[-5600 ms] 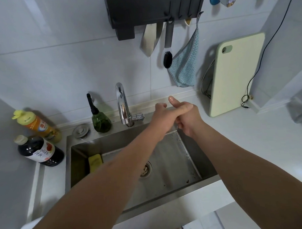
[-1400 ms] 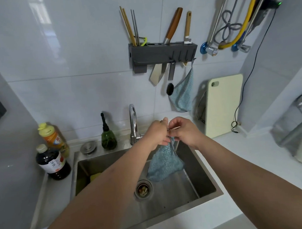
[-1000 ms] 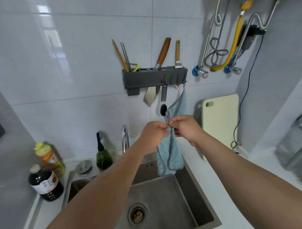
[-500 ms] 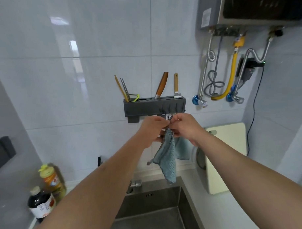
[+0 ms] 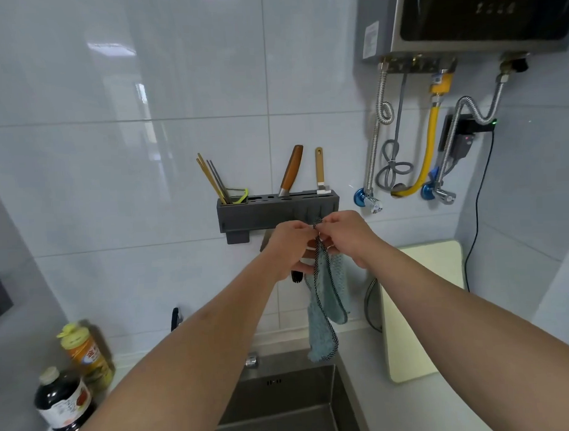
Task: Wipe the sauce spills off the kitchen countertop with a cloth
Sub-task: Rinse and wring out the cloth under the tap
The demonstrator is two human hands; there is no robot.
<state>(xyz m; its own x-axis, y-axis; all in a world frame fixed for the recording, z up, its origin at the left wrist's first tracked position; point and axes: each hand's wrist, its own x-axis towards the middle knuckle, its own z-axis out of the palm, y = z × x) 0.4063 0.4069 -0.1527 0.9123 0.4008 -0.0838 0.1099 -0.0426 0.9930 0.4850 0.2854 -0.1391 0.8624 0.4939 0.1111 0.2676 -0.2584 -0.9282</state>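
A light blue cloth (image 5: 325,314) with dark checked trim hangs down over the back of the steel sink (image 5: 283,405). My left hand (image 5: 289,247) and my right hand (image 5: 345,237) both pinch its top loop, right under the dark grey wall rack (image 5: 260,213). A second blue cloth (image 5: 338,278) hangs behind it, mostly hidden. The white countertop (image 5: 369,370) shows to the right of the sink; no sauce spill is visible on it.
The rack holds chopsticks (image 5: 214,179) and a wooden-handled knife (image 5: 289,170). A pale green cutting board (image 5: 418,310) leans on the wall at right. A dark sauce bottle (image 5: 62,403) and an orange bottle (image 5: 86,354) stand left of the sink. A water heater (image 5: 482,15) with hoses hangs above.
Both hands have lifted the cloth from over the sink up to the rack's underside. The view has tilted upward with them, and the cloth's lower part now hangs straighter.
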